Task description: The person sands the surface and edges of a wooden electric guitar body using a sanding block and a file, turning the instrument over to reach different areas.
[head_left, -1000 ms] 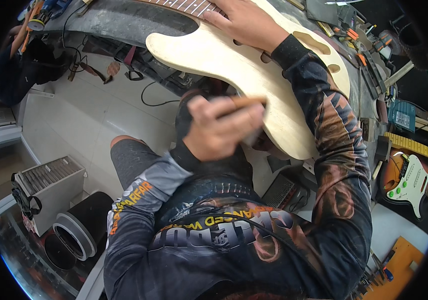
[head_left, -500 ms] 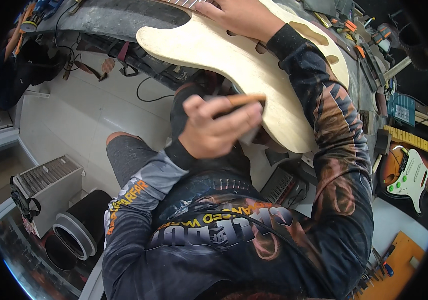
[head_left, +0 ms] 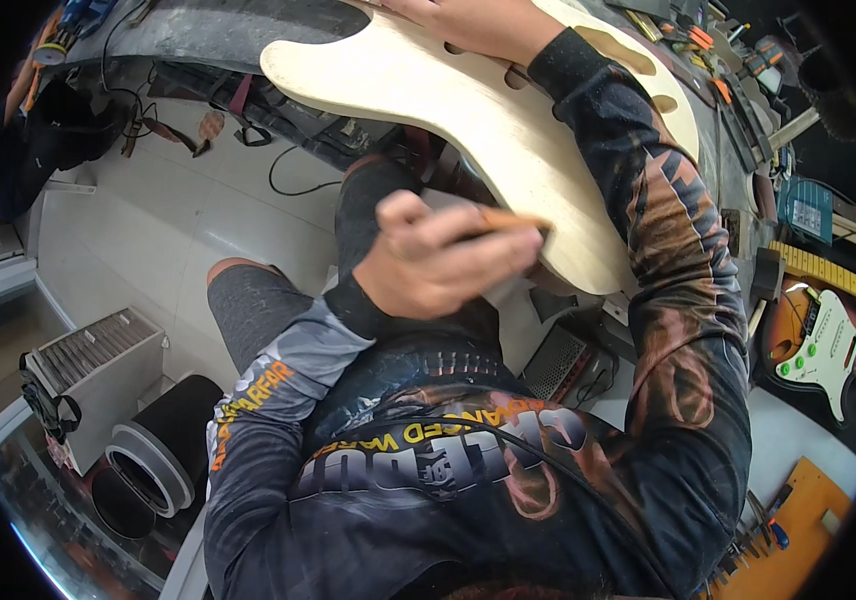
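A pale, unfinished electric guitar body lies over the bench edge, its rounded lower end reaching toward me. Between the fingers of my left hand is an orange-brown sanding block, smeared by motion. It is held against or just beside the body's near edge; contact cannot be made out. My right hand lies flat across the top of the body near its far end, with the fingertips cut off by the upper edge of the view. Routed cavities show on either side of my right wrist.
Hand tools crowd the bench at right, by a teal box. A sunburst guitar with a white pickguard sits below them. At lower left are a black cylinder and a grey-white box. A cable hangs under the bench.
My left hand has shifted slightly right and down with the sanding block, along the body's edge. The guitar body appears a little higher and further left, my right hand still on it.
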`<action>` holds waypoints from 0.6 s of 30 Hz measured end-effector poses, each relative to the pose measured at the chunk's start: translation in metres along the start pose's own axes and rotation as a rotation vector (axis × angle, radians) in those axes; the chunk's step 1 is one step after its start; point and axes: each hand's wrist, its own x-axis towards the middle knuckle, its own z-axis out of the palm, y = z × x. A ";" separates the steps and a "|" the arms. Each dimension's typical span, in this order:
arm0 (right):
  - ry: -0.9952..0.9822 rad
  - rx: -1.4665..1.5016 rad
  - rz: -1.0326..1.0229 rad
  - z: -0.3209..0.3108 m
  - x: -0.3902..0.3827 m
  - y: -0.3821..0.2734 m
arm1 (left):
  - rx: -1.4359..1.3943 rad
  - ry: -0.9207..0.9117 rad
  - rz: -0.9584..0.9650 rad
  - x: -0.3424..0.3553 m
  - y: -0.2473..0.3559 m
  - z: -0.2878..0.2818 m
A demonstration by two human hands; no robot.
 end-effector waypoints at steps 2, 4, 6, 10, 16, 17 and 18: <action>0.008 0.070 0.099 -0.001 0.002 -0.005 | -0.021 -0.113 -0.058 -0.003 0.004 -0.009; -0.018 0.063 0.103 -0.002 0.008 -0.009 | -0.086 -0.014 0.018 0.003 0.027 0.005; -0.046 0.047 0.126 -0.002 0.007 -0.007 | -0.137 -0.069 0.071 0.003 0.021 0.005; -0.017 0.037 0.049 -0.001 0.002 -0.001 | -0.026 -0.125 -0.165 0.013 -0.020 -0.019; -0.018 0.063 0.106 -0.002 0.006 -0.009 | -0.128 -0.072 -0.025 0.010 0.010 -0.006; -0.020 0.048 0.125 -0.006 0.002 -0.007 | -0.106 -0.050 -0.079 0.013 -0.004 -0.009; -0.020 0.052 0.123 -0.005 0.004 -0.006 | -0.038 -0.099 -0.210 0.012 -0.024 -0.018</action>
